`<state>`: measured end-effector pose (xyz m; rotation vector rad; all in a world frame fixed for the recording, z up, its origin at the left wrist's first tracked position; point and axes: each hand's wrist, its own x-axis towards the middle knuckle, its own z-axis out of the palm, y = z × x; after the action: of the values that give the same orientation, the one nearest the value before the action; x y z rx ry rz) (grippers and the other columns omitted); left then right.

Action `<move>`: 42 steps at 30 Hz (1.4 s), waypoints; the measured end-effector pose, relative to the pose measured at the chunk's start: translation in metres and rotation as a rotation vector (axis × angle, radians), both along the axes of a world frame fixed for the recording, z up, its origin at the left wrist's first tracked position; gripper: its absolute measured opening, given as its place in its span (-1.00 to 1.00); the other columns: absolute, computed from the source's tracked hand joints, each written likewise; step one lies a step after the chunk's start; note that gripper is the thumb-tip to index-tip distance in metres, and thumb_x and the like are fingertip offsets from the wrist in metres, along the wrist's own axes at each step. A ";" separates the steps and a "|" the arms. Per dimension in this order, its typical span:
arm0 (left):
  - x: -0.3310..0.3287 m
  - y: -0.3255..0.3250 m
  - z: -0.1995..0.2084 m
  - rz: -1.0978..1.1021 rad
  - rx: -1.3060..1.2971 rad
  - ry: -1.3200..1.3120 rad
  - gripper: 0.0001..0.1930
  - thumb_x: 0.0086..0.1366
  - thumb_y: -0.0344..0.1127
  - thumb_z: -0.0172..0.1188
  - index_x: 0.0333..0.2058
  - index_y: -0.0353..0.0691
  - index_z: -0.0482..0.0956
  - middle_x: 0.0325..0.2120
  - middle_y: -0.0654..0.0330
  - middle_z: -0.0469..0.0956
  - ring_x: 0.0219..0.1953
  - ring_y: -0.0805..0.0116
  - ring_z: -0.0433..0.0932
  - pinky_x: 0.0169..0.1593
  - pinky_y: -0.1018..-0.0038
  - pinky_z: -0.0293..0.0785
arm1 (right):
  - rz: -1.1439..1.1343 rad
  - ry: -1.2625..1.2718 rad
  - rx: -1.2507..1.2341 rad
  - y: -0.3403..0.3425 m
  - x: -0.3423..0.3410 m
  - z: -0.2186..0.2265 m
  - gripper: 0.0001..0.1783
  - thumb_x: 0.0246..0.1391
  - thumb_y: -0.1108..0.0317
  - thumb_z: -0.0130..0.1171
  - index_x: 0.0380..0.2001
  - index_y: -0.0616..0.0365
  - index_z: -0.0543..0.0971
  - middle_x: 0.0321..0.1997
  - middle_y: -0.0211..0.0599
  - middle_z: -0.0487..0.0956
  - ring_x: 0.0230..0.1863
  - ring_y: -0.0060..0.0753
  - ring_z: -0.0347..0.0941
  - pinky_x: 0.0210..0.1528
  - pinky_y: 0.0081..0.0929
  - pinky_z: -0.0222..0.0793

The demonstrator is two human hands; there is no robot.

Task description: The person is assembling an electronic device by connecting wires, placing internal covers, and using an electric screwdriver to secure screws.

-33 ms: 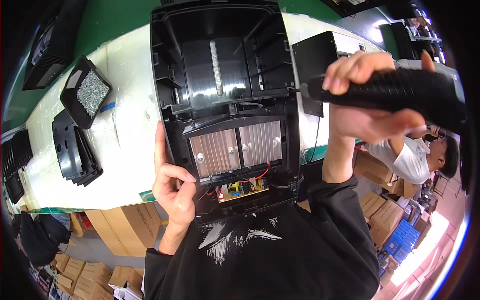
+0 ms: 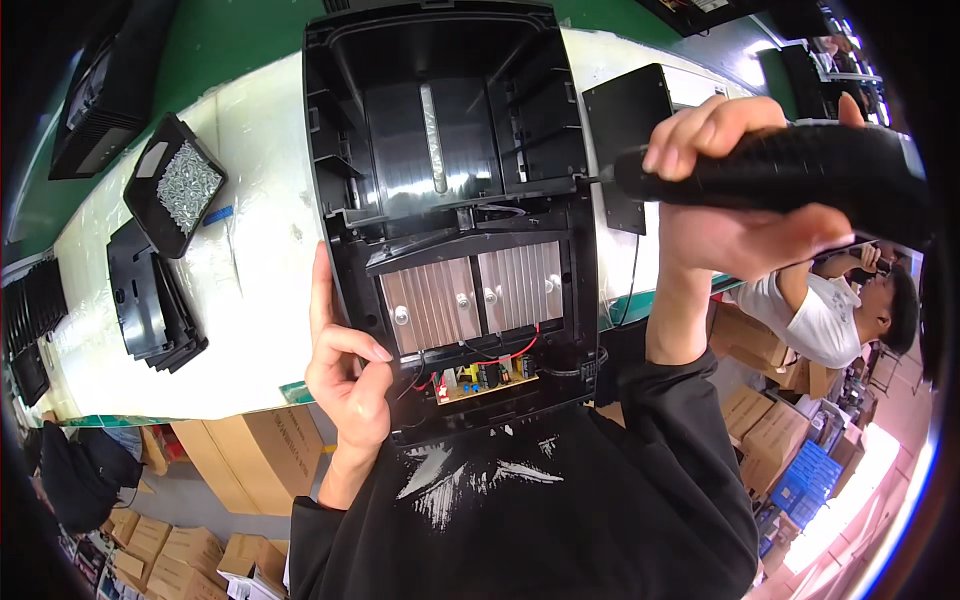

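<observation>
A large black plastic housing (image 2: 455,215) lies open before me, its upper part a deep hollow. In its lower part sit two finned metal heat sinks (image 2: 515,290) above a circuit board (image 2: 487,382) with red and black wires. My left hand (image 2: 348,375) grips the housing's left edge, index finger stretched along the side and the other fingers curled. At the right, my right hand (image 2: 715,190) is wrapped round a black power screwdriver (image 2: 790,180), held almost level. Its thin tip points left at the housing's right wall; whether it touches a screw cannot be made out.
On the table's left side stands a black tray of screws (image 2: 188,188), beside stacked black plastic panels (image 2: 150,300). A flat black panel (image 2: 630,130) lies right of the housing. Cardboard boxes (image 2: 245,455) stand below the table; another person (image 2: 830,310) is at the right.
</observation>
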<state>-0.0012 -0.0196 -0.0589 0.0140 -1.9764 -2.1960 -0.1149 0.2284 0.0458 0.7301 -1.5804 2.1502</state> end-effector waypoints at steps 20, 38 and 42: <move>-0.004 0.004 0.004 0.013 -0.059 -0.051 -0.83 -0.29 -0.61 -0.13 -0.65 -0.16 0.24 0.26 -0.20 -0.04 0.35 -0.05 -0.19 0.31 0.18 -0.45 | -0.997 0.374 0.133 0.149 0.118 0.025 -0.01 -0.16 -0.61 -0.39 -0.53 0.29 0.40 -0.60 -0.22 0.33 -0.66 -0.30 0.24 -0.60 -0.41 0.24; 0.000 -0.005 0.020 0.020 -0.226 -0.159 -0.84 -0.17 -0.67 -0.12 -0.64 -0.27 0.38 0.25 -0.17 0.03 -0.18 0.57 0.49 -0.39 0.78 0.24 | -0.888 -0.107 0.413 0.104 -0.028 0.035 -0.58 0.20 0.05 -0.21 -0.41 0.27 0.32 -0.60 -0.15 0.41 -0.68 -0.30 0.33 -0.61 -0.40 0.29; -0.008 -0.009 0.020 -0.022 -0.275 -0.036 -0.86 -0.25 -0.64 -0.08 -0.78 -0.33 0.44 0.21 -0.21 0.09 0.08 0.21 0.40 -0.08 0.60 0.34 | -0.904 -0.182 0.419 0.102 -0.023 0.019 -0.62 0.20 0.10 -0.20 -0.40 0.26 0.31 -0.61 -0.14 0.41 -0.72 -0.33 0.31 -0.66 -0.40 0.27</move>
<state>-0.0093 -0.0289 -0.0387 -0.0066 -2.2908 -1.9293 -0.1375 0.3309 0.0647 -0.1153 -1.9609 1.2625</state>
